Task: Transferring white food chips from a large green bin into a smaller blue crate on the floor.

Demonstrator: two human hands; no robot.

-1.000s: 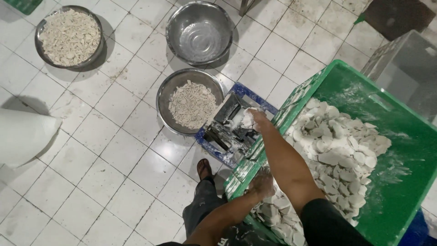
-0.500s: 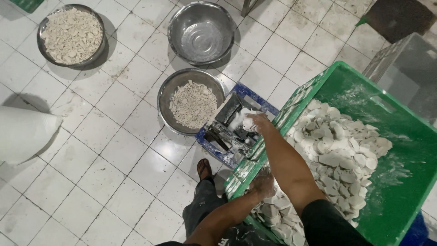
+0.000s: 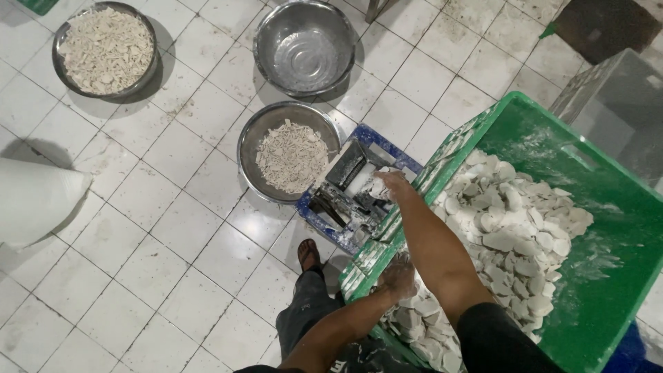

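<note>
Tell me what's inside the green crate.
The green crate holds a heap of flat white pieces. The left hand rests on them at the near corner. Whatever lies beneath the heap is covered.

Left hand [image 3: 399, 273] grip blurred, floury; contents unreadable. White sack [image 3: 31, 200] cut off at 9 o'clock. Green crate [image 3: 608, 269] clipped at 4 o'clock.

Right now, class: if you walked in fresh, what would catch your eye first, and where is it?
The big green crate at right, heaped with pale floury slices. The right hand presses one onto the small cutting machine beside it, while the left hand rests among slices at the crate's near corner. Three metal bowls stand on the tiled floor.
</note>
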